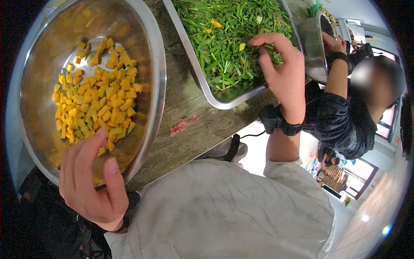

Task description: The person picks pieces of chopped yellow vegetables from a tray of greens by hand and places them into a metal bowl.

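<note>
At the left, a large steel bowl point(158, 86) holds many small orange-yellow cubes point(103, 97), some with green skin. My left hand point(92, 183) reaches over the bowl's near rim, thumb and index finger apart, fingertips at the lowest cubes; its other fingers are partly hidden. My right hand point(284, 71) hovers over a metal tray point(202, 82) of chopped green stems and leaves point(224, 56). Its thumb and index finger are spread with nothing between them. A small yellow piece point(242, 47) lies on the greens beside that index fingertip.
Small pink-red scraps point(184, 125) lie on the wooden table point(185, 142) between bowl and tray. At the right, a co-worker in dark clothes point(340, 121) has a hand at a deep metal pot point(315, 52). Another person point(328, 159) is farther back.
</note>
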The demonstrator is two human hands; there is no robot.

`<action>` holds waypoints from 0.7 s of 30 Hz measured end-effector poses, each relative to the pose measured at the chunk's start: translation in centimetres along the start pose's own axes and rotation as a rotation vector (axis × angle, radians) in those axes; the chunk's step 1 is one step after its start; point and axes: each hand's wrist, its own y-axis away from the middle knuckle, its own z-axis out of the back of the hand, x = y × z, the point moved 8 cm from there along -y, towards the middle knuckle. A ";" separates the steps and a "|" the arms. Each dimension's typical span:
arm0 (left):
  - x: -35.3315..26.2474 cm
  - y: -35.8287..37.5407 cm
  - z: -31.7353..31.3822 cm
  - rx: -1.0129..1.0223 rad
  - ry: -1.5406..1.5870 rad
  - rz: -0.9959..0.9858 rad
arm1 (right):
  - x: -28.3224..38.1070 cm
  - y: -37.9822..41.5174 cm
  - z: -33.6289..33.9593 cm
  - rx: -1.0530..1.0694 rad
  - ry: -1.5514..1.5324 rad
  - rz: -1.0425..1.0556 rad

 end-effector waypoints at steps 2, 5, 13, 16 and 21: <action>0.0 0.0 -0.1 -0.005 0.002 -0.008 | -0.2 0.2 0.5 -0.043 0.044 -0.035; -0.1 0.0 0.0 0.009 -0.017 -0.003 | 0.0 0.1 0.7 -0.084 0.039 -0.063; -0.1 -0.1 0.0 0.001 -0.025 -0.006 | -0.2 -0.7 -1.1 0.101 0.157 0.026; -0.1 -0.1 0.0 -0.003 -0.026 -0.018 | -0.2 -0.9 -1.7 0.149 0.163 0.048; -0.1 -0.1 0.0 0.001 -0.024 -0.029 | 0.1 -1.2 -1.2 0.125 0.188 0.085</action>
